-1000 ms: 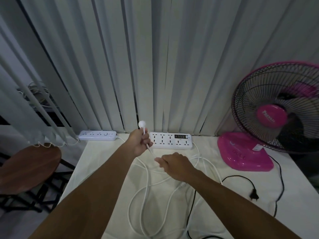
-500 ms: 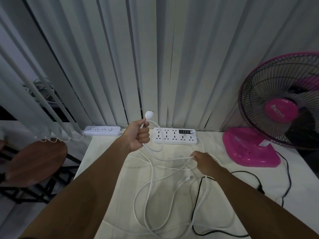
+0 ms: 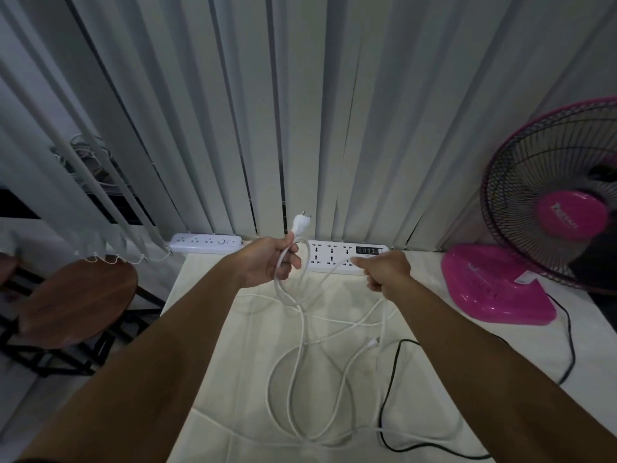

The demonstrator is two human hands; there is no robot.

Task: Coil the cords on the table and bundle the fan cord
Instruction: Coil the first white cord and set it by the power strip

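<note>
White cord [image 3: 302,369] lies in loose overlapping loops on the counter [image 3: 240,345], nearest the viewer and below both hands, mostly uncoiled. Black fan cord [image 3: 389,412] crosses those loops to the near right, runs off behind the right forearm and back toward the fan; untouched, not bundled. Small white connector end [image 3: 372,343] sits among the strands below the right hand. Left hand [image 3: 267,262] is closed around the white cord just under its plug [image 3: 301,223], plug sticking up above the fist, one small loop hanging from the grip. Right hand [image 3: 387,270] is level with it, well apart to the right, pinched on a run of the same cord with the strand pulled fairly taut between the two hands. Judgement: step in hand is forming the early turns of the white cord coil; most of the length is left to gather. Next move should bring the right hand's strand across to the left hand, lay it in as a loop matching the first, then slide the right hand down the cord for the next length. Watch the crossings below: the white loops overlie each other and the black cord, so it may drag. Past the hands: large power strip [image 3: 347,259] directly behind, small strip [image 3: 205,243] beyond the left hand, pink fan [image 3: 500,289] far right, blinds [image 3: 300,111] behind everything.
</note>
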